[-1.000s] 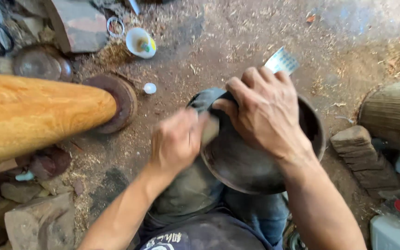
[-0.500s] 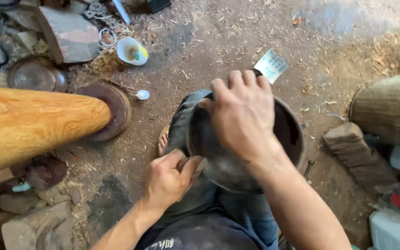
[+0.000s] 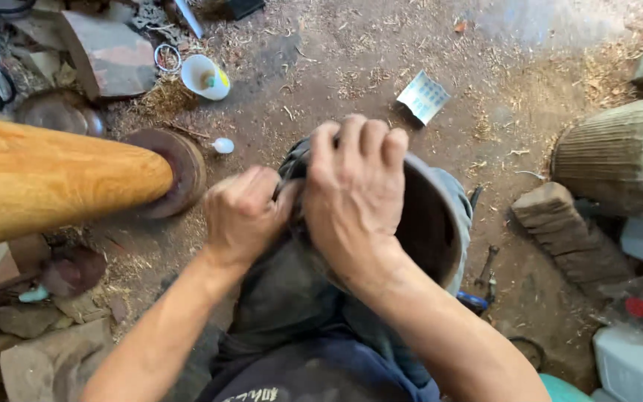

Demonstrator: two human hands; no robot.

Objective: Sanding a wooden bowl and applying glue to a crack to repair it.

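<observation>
A dark, round metal bowl (image 3: 429,223) with a thin rim rests on the person's lap at the scene's centre, tilted so its blackened hollow faces right and up. The left hand (image 3: 243,212) and right hand (image 3: 351,193) grip its left rim, covering much of it.

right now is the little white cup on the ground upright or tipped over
Tipped: the white cup lies on its side in the sawdust, its open mouth facing the camera, far from both hands.

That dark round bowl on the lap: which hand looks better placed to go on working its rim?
Probably the left hand: it sits at the bowl rim's near edge, while the right hand grips over the rim, steadying it.
</observation>
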